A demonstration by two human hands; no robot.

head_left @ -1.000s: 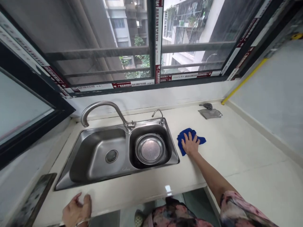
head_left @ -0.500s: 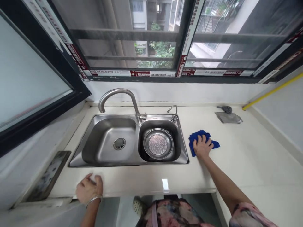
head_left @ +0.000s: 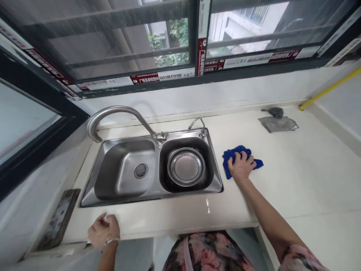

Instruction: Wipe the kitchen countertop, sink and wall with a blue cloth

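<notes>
My right hand (head_left: 241,167) presses on a crumpled blue cloth (head_left: 229,155), its fingers bent over the fabric. The cloth lies on the pale countertop just right of the sink. At the counter's front edge, left of centre, my left hand (head_left: 103,230) rests with its fingers curled in loosely and a bracelet (head_left: 111,241) on the wrist; no object shows in it. Between the hands lies a two-bowl steel sink (head_left: 156,169). A round perforated metal strainer basket (head_left: 186,167) sits in its right bowl, while the left bowl shows a drain (head_left: 140,171).
A curved faucet (head_left: 121,110) and a small thin spout (head_left: 197,121) rise behind the sink. Farther right lie a grey flat cloth or pouch (head_left: 278,123) and a dark scourer (head_left: 275,112). A stained board-like strip (head_left: 59,218) is at left. A yellow pipe (head_left: 329,89) slants at right.
My view has tilted and shifted. The right hand stays on the blue cloth with little visible movement over the counter. The left hand's thumb and fingers have drawn closer together.
</notes>
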